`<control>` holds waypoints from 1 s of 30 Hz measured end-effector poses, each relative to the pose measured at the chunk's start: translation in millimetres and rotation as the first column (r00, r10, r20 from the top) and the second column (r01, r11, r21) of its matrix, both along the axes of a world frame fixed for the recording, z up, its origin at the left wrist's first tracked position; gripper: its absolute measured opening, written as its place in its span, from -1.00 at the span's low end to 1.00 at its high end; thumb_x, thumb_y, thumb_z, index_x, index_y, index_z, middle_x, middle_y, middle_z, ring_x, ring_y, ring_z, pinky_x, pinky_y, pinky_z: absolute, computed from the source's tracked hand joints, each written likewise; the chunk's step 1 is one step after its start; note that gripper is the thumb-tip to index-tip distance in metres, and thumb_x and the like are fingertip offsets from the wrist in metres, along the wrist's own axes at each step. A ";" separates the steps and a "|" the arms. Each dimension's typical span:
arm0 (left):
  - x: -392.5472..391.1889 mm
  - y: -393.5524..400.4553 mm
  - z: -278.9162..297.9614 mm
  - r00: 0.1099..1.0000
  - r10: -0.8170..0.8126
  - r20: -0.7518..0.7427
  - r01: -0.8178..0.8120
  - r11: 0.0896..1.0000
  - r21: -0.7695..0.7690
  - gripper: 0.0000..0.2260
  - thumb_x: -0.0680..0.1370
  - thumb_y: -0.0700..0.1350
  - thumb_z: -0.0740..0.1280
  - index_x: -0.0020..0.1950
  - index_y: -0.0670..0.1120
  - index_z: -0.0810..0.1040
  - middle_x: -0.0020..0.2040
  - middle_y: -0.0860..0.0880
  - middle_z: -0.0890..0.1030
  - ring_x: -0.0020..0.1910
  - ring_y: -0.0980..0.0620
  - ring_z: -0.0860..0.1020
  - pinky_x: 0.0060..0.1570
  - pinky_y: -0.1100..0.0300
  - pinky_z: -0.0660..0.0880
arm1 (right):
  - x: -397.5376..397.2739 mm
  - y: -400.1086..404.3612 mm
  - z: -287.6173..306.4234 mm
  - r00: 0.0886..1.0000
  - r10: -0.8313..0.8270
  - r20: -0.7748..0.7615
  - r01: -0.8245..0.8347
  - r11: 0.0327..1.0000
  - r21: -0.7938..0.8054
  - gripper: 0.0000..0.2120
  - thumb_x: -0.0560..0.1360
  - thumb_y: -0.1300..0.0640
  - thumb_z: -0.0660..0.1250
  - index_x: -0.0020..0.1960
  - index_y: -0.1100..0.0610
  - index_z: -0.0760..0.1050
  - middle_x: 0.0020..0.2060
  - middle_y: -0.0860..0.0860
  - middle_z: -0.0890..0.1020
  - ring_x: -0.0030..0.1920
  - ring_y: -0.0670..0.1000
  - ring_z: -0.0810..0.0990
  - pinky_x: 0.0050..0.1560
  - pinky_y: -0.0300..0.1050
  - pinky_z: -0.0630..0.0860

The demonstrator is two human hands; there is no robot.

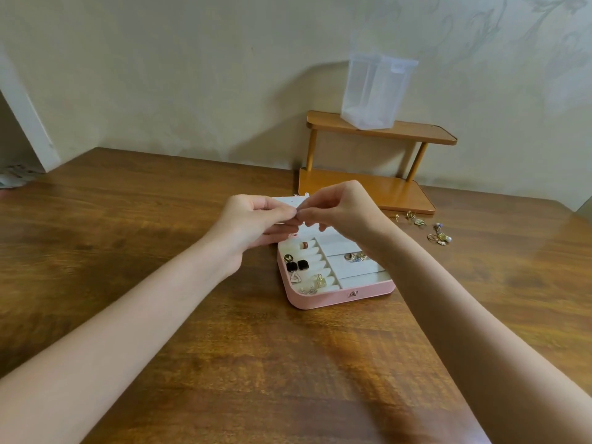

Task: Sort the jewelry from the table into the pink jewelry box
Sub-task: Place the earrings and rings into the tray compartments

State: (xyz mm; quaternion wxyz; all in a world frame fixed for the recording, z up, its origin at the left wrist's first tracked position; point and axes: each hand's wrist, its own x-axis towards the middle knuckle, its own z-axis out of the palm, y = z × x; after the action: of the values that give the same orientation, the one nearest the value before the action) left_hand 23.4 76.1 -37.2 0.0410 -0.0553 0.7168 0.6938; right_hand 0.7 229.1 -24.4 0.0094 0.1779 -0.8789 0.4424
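Observation:
The pink jewelry box [323, 301] lies open on the wooden table, its white lining holding several earrings and rings: a red ring [303, 245], two black square earrings [297, 266] and gold pieces [355, 257]. My left hand [256, 219] and my right hand [339, 209] meet just above the box's far edge, fingertips pinched together on something too small to make out. Behind them shows the box's white lid [286, 200]. Loose gold jewelry [439, 235] lies on the table to the right of the box.
A two-tier wooden shelf [368, 187] stands behind the box against the wall, with a clear plastic container [374, 91] on its top tier. More small gold pieces [413, 217] lie by the shelf's base.

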 end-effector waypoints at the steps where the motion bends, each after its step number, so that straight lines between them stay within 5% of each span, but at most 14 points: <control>1: -1.1 -1.4 -0.3 1.000 -0.004 -0.017 0.002 0.994 -0.108 -0.93 0.47 -0.21 0.40 -0.08 -0.17 0.63 -0.14 -0.10 0.68 -0.17 0.05 0.67 -0.17 0.26 0.59 | -2.2 -1.8 -1.9 1.000 0.005 -0.009 -0.004 0.998 0.056 -0.88 0.46 0.23 0.38 -0.05 0.23 0.64 -0.24 0.06 0.65 -0.34 -0.16 0.52 -0.33 -0.39 0.47; 5: -8.3 -4.4 -6.0 0.999 -0.015 -0.036 -0.001 0.912 -0.411 -0.89 0.46 -0.14 0.42 -0.05 -0.11 0.66 -0.03 0.02 0.61 0.03 0.12 0.48 -0.04 0.22 0.34 | -8.2 -9.8 -9.2 0.989 0.070 -0.131 -0.034 0.965 0.262 -0.89 0.44 0.23 0.40 -0.05 0.22 0.64 -0.19 0.01 0.64 -0.27 -0.15 0.54 -0.22 -0.33 0.52; 10: -16.9 -6.7 -14.3 0.996 0.008 0.092 0.028 0.923 -0.383 -0.84 0.43 -0.09 0.45 -0.02 -0.09 0.67 0.01 0.04 0.52 0.09 0.08 0.33 0.05 0.14 0.23 | -7.9 -14.4 -12.5 0.950 0.183 -0.251 -0.062 0.903 0.425 -0.89 0.45 0.23 0.38 -0.04 0.20 0.64 -0.15 0.04 0.67 -0.24 -0.09 0.57 -0.20 -0.40 0.46; 16: -18.9 -7.4 -21.1 0.990 -0.029 0.136 0.080 0.919 -0.385 -0.82 0.42 -0.05 0.46 -0.02 -0.07 0.66 0.04 0.02 0.56 0.09 0.02 0.39 0.05 0.13 0.28 | -8.5 -12.8 -15.5 0.929 0.276 -0.245 -0.101 0.829 0.550 -0.87 0.46 0.20 0.37 -0.03 0.18 0.65 -0.13 0.04 0.67 -0.25 -0.15 0.44 -0.25 -0.49 0.29; 23: -22.0 -12.1 -23.0 0.992 -0.119 -0.032 0.088 0.864 -0.495 -0.96 0.47 -0.15 0.41 -0.10 -0.06 0.64 -0.09 0.07 0.57 -0.05 0.13 0.47 -0.08 0.22 0.43 | -12.5 -9.1 -27.4 0.957 0.221 -0.188 -0.105 0.867 0.487 -0.88 0.44 0.18 0.41 -0.04 0.15 0.66 -0.14 0.03 0.68 -0.24 -0.13 0.50 -0.23 -0.52 0.35; 30: -24.5 -13.4 -29.5 0.978 -0.210 -0.012 0.171 0.829 -0.532 -0.91 0.44 -0.22 0.43 -0.08 -0.08 0.64 -0.07 -0.06 0.63 -0.15 0.10 0.55 -0.13 0.27 0.48 | -17.5 -11.0 -32.4 0.970 0.213 -0.115 -0.132 0.865 0.484 -0.87 0.44 0.17 0.42 -0.03 0.14 0.67 -0.12 0.03 0.66 -0.21 -0.10 0.49 -0.26 -0.53 0.33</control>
State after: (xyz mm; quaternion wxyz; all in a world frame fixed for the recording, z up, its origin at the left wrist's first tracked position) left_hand -1.2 62.8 -66.7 0.0679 0.0316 0.8826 0.4642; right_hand -16.8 218.0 -56.7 -0.0015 0.2887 -0.9367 0.1978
